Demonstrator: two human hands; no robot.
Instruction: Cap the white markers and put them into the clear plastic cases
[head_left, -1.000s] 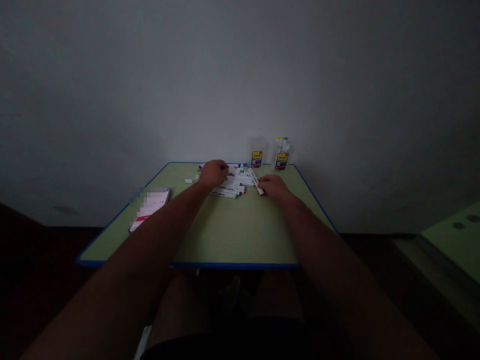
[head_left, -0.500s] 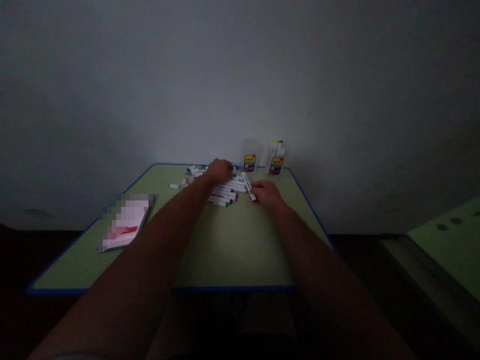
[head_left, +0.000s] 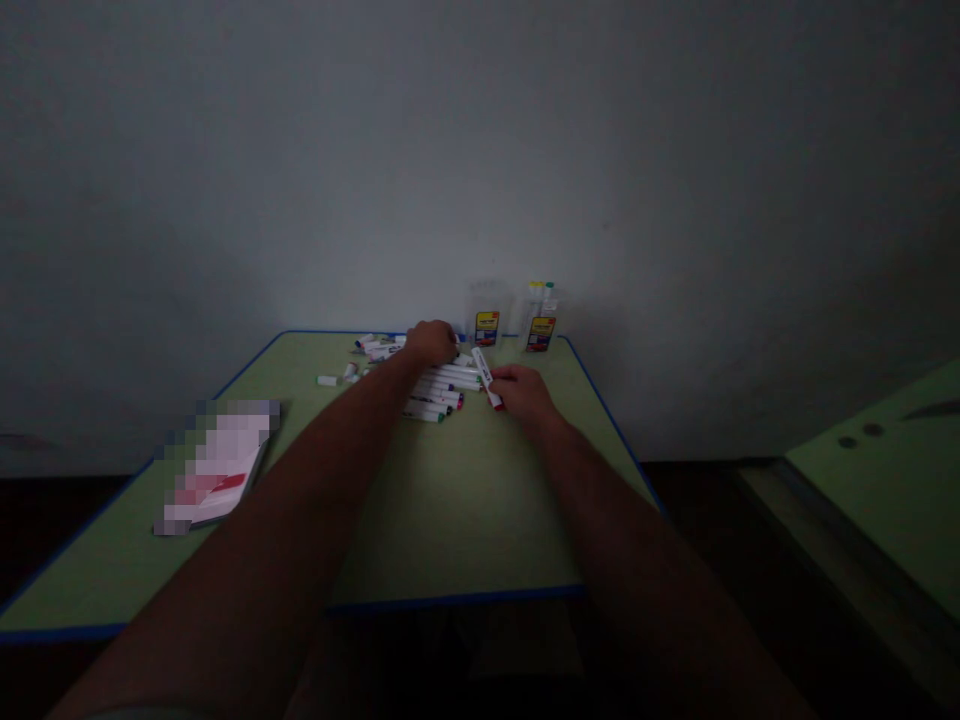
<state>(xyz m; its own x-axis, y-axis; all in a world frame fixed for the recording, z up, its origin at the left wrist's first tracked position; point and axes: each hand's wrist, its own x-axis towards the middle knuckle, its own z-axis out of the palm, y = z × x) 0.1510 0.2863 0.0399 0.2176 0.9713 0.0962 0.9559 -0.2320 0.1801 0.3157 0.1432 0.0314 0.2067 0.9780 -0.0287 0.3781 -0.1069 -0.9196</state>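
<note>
Dim room, pale wall (head_left: 375, 150) behind a green, blue-edged table (head_left: 465, 520): at left a flat, partly blurred item (head_left: 232, 455), then many loose white markers (head_left: 454, 375) heaped near the far edge, the left hand (head_left: 432, 343) over them, its fingers' hold impossible to tell. Further right, a clear container (head_left: 487, 327) stands behind a red-ended marker (head_left: 484, 372) pinched in the fingers of the right hand (head_left: 523, 391). At far right a second container (head_left: 540, 333) holds a few upright markers (head_left: 550, 290); most lie loose, so progress looks early.
</note>
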